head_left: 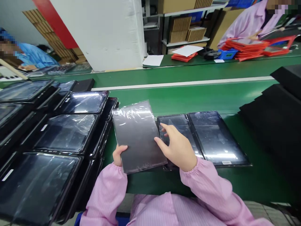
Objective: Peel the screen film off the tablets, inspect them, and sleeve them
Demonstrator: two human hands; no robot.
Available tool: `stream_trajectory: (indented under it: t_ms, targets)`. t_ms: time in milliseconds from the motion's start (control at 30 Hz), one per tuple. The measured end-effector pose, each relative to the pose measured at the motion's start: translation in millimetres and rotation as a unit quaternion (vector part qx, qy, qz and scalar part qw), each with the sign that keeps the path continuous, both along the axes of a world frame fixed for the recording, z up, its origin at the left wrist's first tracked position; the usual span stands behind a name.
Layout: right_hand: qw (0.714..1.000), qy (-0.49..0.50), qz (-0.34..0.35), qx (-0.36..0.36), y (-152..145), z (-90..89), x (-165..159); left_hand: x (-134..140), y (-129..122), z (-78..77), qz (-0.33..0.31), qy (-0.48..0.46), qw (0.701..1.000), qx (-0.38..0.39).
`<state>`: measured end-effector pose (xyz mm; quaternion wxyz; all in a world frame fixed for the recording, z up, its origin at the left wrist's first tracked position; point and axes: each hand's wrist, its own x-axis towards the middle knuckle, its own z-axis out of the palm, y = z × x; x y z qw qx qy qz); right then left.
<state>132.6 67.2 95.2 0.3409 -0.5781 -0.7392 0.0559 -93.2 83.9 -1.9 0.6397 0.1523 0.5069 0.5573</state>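
Note:
My left hand [119,154] grips the lower left edge of a flat dark grey panel [138,141] wrapped in clear, wrinkled plastic film. Its thumb lies on the front face, while the other fingers are hidden behind. The panel is tilted up above the green surface. At its right edge is my right hand [178,145], thumb and index finger apart; whether the thumb touches the panel I cannot tell. Two glossy dark tablet-like screens lie beyond that hand: one partly covered screen [180,121] and, to its right, another screen [217,138] with a small white label.
Stacked screens in black trays [66,130] fill the left side. A tall pile of black sheets [268,125] stands at the right. Across the green bench [188,95] are red frames [246,48], a blue bin [227,54] and a white pillar [105,34]. Two people sit beyond.

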Motion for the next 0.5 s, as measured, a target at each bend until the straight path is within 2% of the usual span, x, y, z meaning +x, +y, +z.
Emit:
stream_trajectory:
  t_ms: [67, 133, 233, 333, 400, 433, 500]
  targets:
    - [0.997, 0.053, -0.035, -0.032, 8.6, -22.1, -1.0, 4.4, -1.5, 1.9, 0.008, -0.006, 1.0, 0.018]
    - [0.993, 0.088, -0.06, -0.047, 12.6, -31.9, -1.7, 10.0, -3.4, 3.3, 0.02, -0.013, 0.998, 0.051]
    - [0.989, 0.105, -0.089, -0.059, 15.8, -30.6, -2.8, 16.7, -6.4, 3.5, 0.025, -0.006, 0.993, 0.117]
    - [0.991, 0.099, -0.086, -0.027, 13.1, -26.5, -14.2, 18.4, -7.9, 2.4, 0.023, 0.013, 0.988, 0.15]
    - [0.995, 0.091, -0.046, -0.003, 2.9, -29.0, -32.7, 18.0, -8.8, 2.3, 0.012, 0.02, 0.987, 0.161]
    - [0.997, 0.083, -0.001, -0.001, -5.2, -32.2, -44.6, 17.7, -9.6, 2.5, 0.004, 0.019, 0.987, 0.158]
    - [0.988, 0.046, 0.149, -0.022, -25.0, -42.0, -69.5, 17.4, -12.1, 2.2, 0.007, 0.015, 0.99, 0.138]
